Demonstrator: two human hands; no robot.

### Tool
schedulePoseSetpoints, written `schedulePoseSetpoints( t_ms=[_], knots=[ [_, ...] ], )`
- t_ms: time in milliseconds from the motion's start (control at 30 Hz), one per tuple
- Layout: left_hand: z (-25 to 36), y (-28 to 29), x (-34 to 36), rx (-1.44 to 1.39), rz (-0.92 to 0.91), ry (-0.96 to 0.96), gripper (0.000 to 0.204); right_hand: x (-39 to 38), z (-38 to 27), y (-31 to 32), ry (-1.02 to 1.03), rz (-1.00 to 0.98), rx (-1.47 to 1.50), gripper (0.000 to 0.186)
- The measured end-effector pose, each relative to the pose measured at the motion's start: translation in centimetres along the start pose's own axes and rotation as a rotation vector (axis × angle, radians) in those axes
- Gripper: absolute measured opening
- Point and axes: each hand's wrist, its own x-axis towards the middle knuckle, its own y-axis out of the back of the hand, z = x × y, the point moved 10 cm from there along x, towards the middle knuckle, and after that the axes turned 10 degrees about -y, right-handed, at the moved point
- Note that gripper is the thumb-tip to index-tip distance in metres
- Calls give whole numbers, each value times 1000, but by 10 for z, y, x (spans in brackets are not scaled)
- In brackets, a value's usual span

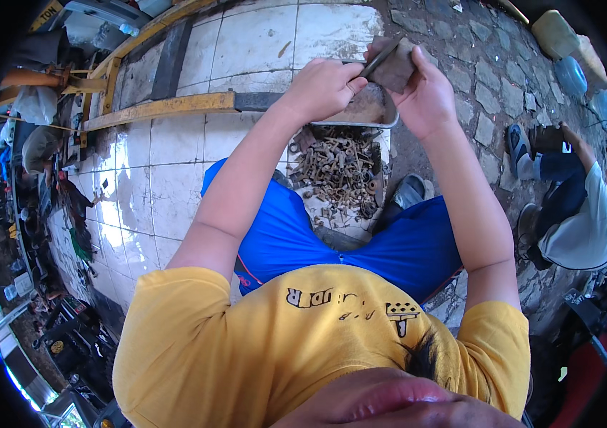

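Note:
My left hand (323, 87) is closed round the near end of a thin dark bar (380, 58); whether it is a file or a blade I cannot make out. The bar slants up and right across a flat brownish-grey piece (395, 68), seemingly touching it. My right hand (426, 91) grips that piece, thumb along its right edge and the other fingers partly behind it. Below both hands stands a shallow metal tray (393, 114), partly covered by them. A heap of bolts, nuts and other small metal parts (339, 167) lies between my feet.
A yellow and dark metal frame (160, 110) runs across the white tiles to the left. Rough stone paving (485, 93) lies to the right, where another person (582, 214) crouches. A yellowish jerrycan (554, 34) and a blue container (571, 75) stand at the far right.

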Motion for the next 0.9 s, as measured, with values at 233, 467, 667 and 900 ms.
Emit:
schedulePoseSetpoints(
  t_ms=[233,467,667,900],
  knots=[
    [-2,-7,2,-22,-65,59,33,2,-18,-6,125,-120,-339,32],
    [-31,-2,-6,-685,123,308,33,6,-41,14,191,-27,-251,27],
    [-28,1,-7,-964,161,305,32,5,-45,19,218,-34,-202,28],
    [-41,-2,-9,-765,114,363,36,4,-45,20,224,15,-217,27]
  ],
)
